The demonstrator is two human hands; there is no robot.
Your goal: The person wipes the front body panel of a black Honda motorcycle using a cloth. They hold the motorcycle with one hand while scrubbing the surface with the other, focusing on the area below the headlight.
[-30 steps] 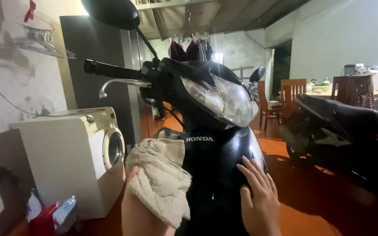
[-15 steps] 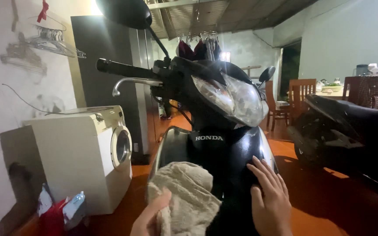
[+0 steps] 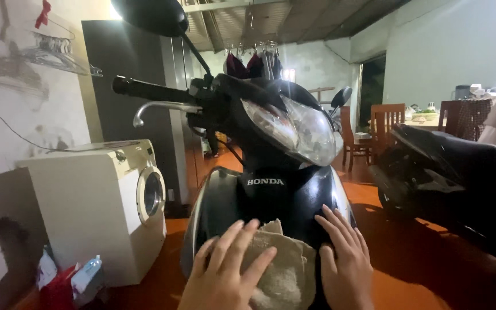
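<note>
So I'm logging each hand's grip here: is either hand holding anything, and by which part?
The left hand presses a beige cloth flat against the scooter's black front panel, palm over its left side. The right hand rests bare on the panel.

Beige cloth (image 3: 282,270), crumpled and coarse-textured, pressed flat against the glossy black front cowl of an upright motorcycle (image 3: 271,201), just below its headlamp.
</note>
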